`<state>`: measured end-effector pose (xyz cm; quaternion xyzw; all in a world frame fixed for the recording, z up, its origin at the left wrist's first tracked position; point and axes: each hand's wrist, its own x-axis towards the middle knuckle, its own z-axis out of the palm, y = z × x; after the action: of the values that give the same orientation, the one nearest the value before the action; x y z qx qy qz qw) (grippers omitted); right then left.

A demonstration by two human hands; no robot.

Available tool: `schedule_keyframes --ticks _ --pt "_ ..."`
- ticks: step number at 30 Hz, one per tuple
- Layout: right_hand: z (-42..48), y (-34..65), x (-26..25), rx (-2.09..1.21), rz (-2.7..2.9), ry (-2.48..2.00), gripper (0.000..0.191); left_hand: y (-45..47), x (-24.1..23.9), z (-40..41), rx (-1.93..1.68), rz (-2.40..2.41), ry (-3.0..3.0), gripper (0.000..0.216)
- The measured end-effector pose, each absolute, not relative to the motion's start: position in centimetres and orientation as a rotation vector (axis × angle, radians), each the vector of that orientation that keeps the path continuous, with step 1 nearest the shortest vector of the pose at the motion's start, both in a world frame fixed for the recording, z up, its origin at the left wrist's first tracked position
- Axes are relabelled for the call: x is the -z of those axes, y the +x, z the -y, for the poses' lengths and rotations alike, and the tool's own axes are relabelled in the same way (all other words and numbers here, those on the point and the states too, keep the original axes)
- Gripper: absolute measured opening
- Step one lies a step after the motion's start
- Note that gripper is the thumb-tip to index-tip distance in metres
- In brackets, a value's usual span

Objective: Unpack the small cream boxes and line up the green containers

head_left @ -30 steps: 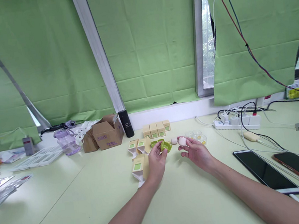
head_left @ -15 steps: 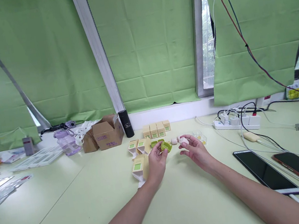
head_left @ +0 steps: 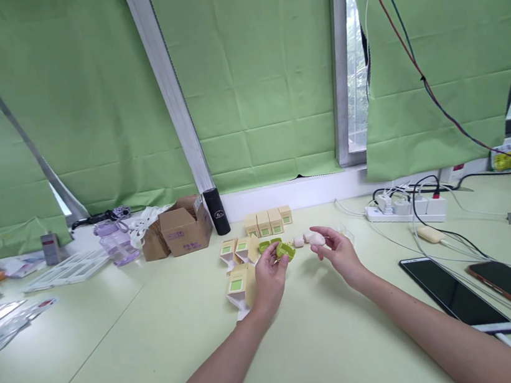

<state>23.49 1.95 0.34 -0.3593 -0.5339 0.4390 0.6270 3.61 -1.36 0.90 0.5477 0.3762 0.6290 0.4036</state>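
My left hand [head_left: 270,277] pinches a small green plastic piece [head_left: 286,251], shaped like a shallow cup, between thumb and fingers. In the fingertips of my right hand [head_left: 342,259] is a small white rounded piece [head_left: 317,240], held just above the table. A second white piece [head_left: 298,242] lies between the two hands. Behind my left fingers rests another green plastic piece [head_left: 265,245], partly covered. Three open cream boxes with green labels, one of them the near box [head_left: 241,283], lie beside my left hand. Clear plastic packaging [head_left: 346,234] shows behind my right hand.
Several closed cream boxes [head_left: 264,222] stand in a row at the back. Left of them are a black cylinder [head_left: 217,211], a cardboard box [head_left: 187,230] and a purple bottle [head_left: 116,242]. To the right lie a power strip [head_left: 406,212], cables and a phone [head_left: 457,295].
My right hand has turned slightly, and the white piece in its fingers shows more fully, its long side now level. My left hand keeps the green piece in nearly the same place.
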Motion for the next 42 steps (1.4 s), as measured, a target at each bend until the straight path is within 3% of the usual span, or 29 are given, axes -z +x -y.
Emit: schedule_keyframes --ticks 3,8,17,42 --pt "-3.0 24.2 0.0 -0.78 1.262 -0.923 0.053 3.6 -0.9 1.4 -1.593 -0.945 1.377 0.054" --pt "-4.8 25.4 1.1 -0.345 1.624 -1.164 0.026 3.6 -0.8 1.5 -1.583 -0.927 1.37 0.053" --pt "-6.3 24.9 1.4 0.26 2.173 -1.428 0.036 3.6 -0.6 1.3 -1.58 -0.935 1.364 0.053" --pt "-7.6 25.0 2.3 0.369 2.257 -1.488 0.059 3.8 -0.8 1.5 -1.575 -0.95 1.342 0.053"
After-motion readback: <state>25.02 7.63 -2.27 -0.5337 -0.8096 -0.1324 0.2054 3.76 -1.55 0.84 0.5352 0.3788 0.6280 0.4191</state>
